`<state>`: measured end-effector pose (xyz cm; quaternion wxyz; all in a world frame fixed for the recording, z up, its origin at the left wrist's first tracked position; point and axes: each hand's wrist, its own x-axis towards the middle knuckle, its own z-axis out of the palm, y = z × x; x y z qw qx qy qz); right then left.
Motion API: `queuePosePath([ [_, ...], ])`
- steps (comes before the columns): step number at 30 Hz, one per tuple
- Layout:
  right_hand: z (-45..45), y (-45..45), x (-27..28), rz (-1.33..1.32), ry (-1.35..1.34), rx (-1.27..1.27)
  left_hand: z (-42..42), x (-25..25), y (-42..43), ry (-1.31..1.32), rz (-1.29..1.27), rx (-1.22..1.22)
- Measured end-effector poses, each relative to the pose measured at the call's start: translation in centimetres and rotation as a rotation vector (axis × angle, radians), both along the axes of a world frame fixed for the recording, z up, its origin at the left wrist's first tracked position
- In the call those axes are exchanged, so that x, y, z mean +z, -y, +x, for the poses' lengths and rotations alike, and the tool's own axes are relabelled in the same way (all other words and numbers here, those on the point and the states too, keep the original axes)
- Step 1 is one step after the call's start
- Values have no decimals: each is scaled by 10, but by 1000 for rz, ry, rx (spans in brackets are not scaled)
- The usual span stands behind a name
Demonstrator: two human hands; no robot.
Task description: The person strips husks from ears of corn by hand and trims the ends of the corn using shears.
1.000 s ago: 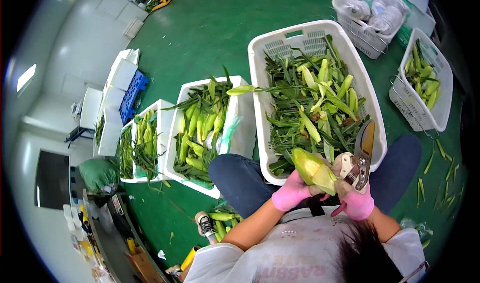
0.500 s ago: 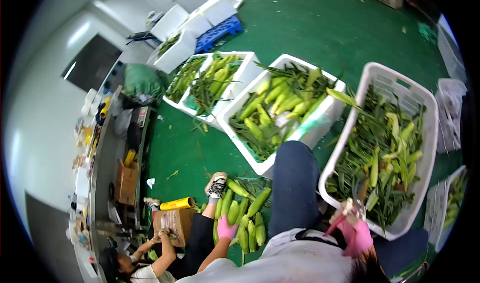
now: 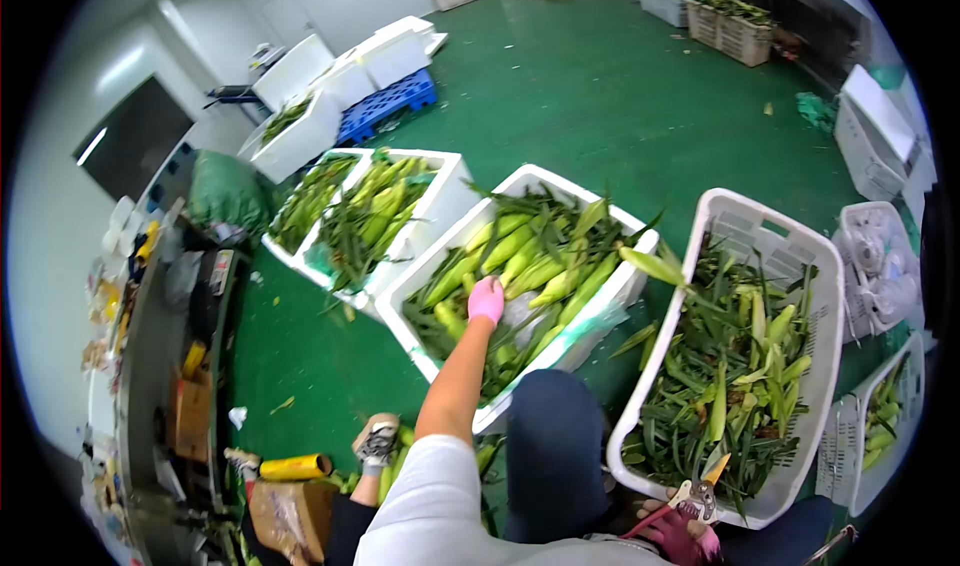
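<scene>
My left hand (image 3: 486, 302), in a pink glove, reaches into the white foam box (image 3: 398, 311) in front of me. Its fingers are curled at the end of an ear of corn (image 3: 510, 251); part of the grip is hidden. Green husked ears and long leaves fill this box. Low on the right, my right hand (image 3: 685, 536), gloved in dark pink, is wrapped around pruning shears (image 3: 697, 501). Their blades point up beside the rim of a large white plastic crate (image 3: 632, 391) heaped with cut husks and leaves (image 3: 730, 366).
Two more foam boxes of corn (image 3: 385, 206) stand at the left. Another person's shoe (image 3: 377, 439) is near ears on the floor, beside a cardboard box (image 3: 290, 516) and a yellow roll (image 3: 295, 468). A blue pallet (image 3: 388, 104) and smaller crates lie farther off.
My left hand has moved from the ears on the floor up and forward into the foam box. My right hand with the shears has shifted lower, and the camera view has tilted up.
</scene>
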<state>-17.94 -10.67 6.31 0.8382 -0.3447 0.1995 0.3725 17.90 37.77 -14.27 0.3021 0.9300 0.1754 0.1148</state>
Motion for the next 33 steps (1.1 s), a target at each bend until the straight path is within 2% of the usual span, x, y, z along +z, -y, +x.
queuePosePath([
  [1,1,0,2,-19,-3,-12,39,-41,-6,-132,82,17],
  [3,4,3,7,-56,-6,-45,68,-27,34,-395,176,206],
  [5,4,10,14,-92,-20,-93,78,4,52,-523,14,178],
  [6,2,13,16,-106,-25,-119,83,-5,51,-513,10,69],
  [9,1,22,20,-112,-43,-186,83,1,58,-373,-74,-27],
  [12,3,29,14,-82,-14,-194,47,34,52,-537,-1104,170],
  [13,3,31,10,-63,2,-190,0,103,86,-367,-1264,284],
  [14,4,34,5,-46,22,-180,-32,120,87,-371,-1487,253],
  [15,5,37,1,-29,47,-169,-76,158,100,-337,-1603,127],
  [16,7,40,-2,-7,74,-158,-114,177,114,-271,-1599,-18],
  [17,9,43,-6,17,111,-148,-143,189,122,-304,-1800,-221],
  [18,12,46,-8,41,155,-138,-168,226,153,-233,-1770,-267],
  [19,15,48,-8,68,207,-130,-177,234,169,-211,-1955,-364],
  [21,26,51,-4,100,383,-103,-182,230,202,-118,-1864,-558],
  [22,31,54,2,60,467,-97,-186,220,223,-162,-1964,-656],
  [23,34,59,12,-114,492,-67,-188,212,244,-221,-2070,-764],
  [25,40,74,18,-544,727,23,-200,236,296,-409,-1797,-621],
  [27,43,91,27,-963,964,7,-207,238,331,-453,-1432,-704],
  [29,42,109,41,-1149,958,-68,-216,226,349,-399,-1128,-769],
  [30,41,120,30,-1286,1003,-67,-220,231,358,-395,-1060,-820],
  [32,40,138,30,-1283,928,-1,-229,244,372,-444,-960,-895],
  [33,39,145,27,-1255,921,12,-230,246,373,-484,-833,-939],
])
